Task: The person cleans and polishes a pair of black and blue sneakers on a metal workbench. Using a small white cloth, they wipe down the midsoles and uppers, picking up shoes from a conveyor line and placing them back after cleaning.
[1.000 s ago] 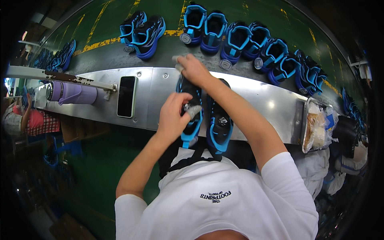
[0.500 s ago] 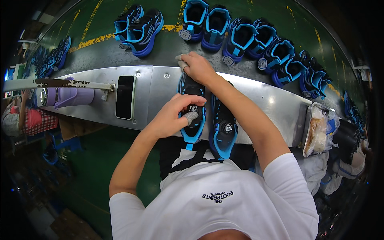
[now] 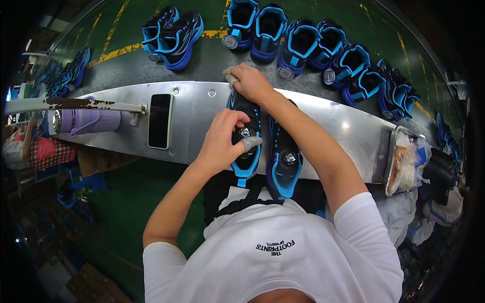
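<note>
Two black-and-blue sneakers with dial closures lie side by side before me, heels toward me. On the left sneaker (image 3: 246, 164), my left hand (image 3: 222, 141) is open around the dial (image 3: 246, 132), thumb and curled fingers apart with the dial showing between them. A grey finger cot covers that thumb. My right hand (image 3: 250, 85) reaches across to the same sneaker's toe and is closed on it, hiding most of the toe; it wears pale finger cots too. The right sneaker (image 3: 285, 174) rests beside it, under my right forearm, touched by neither hand.
Beyond the metal ledge (image 3: 333, 121), several matching sneakers (image 3: 302, 45) stand on a green surface. A phone (image 3: 160, 121) and a purple flask (image 3: 96, 121) lie at left, near a worn metal bar (image 3: 76, 104). At right is a tray (image 3: 390, 171) with plastic-wrapped contents. Another person (image 3: 43, 149) is at far left.
My left fingers have lifted and spread from the dial, which shows more plainly now. My right hand stays at the toe. The whole view has shifted slightly.
</note>
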A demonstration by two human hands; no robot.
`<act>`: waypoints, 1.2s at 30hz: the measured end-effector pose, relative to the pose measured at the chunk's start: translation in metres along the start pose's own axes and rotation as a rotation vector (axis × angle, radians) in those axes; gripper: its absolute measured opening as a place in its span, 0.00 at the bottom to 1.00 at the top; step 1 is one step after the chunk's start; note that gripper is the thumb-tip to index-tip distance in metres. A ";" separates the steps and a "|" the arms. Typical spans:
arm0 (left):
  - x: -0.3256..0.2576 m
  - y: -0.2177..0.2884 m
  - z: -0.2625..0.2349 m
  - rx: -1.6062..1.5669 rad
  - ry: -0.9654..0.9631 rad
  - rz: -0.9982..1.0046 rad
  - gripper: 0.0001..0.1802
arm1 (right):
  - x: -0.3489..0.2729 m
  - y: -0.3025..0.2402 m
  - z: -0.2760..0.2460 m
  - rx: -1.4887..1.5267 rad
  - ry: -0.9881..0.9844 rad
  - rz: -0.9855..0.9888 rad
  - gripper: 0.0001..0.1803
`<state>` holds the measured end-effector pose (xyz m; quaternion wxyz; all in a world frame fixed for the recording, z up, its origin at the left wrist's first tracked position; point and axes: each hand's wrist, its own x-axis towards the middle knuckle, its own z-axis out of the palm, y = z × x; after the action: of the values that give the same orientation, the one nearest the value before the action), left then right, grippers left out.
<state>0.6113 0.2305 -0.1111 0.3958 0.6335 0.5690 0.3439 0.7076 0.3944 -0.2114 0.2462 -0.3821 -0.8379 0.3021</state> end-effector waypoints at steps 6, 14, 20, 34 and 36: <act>-0.003 -0.021 -0.005 -0.228 -0.248 0.034 0.21 | -0.007 0.004 -0.001 0.000 0.034 -0.091 0.11; -0.097 -0.028 0.007 -0.828 -0.118 -0.673 0.16 | -0.081 -0.048 -0.077 0.360 -0.460 -0.091 0.15; -0.125 0.048 0.084 -1.288 0.157 -0.739 0.14 | -0.168 -0.083 -0.131 0.363 -0.691 -0.167 0.23; -0.149 0.088 0.094 -1.296 0.224 -0.750 0.17 | -0.211 -0.132 -0.135 0.178 -0.382 0.008 0.17; -0.153 0.090 0.097 -1.269 0.234 -0.766 0.19 | -0.223 -0.142 -0.132 0.137 -0.295 0.101 0.17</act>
<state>0.7196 0.0645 -0.0721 0.7140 0.0004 0.4804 0.5093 0.8536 0.1857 -0.0621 0.1305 -0.3576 -0.8221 0.4233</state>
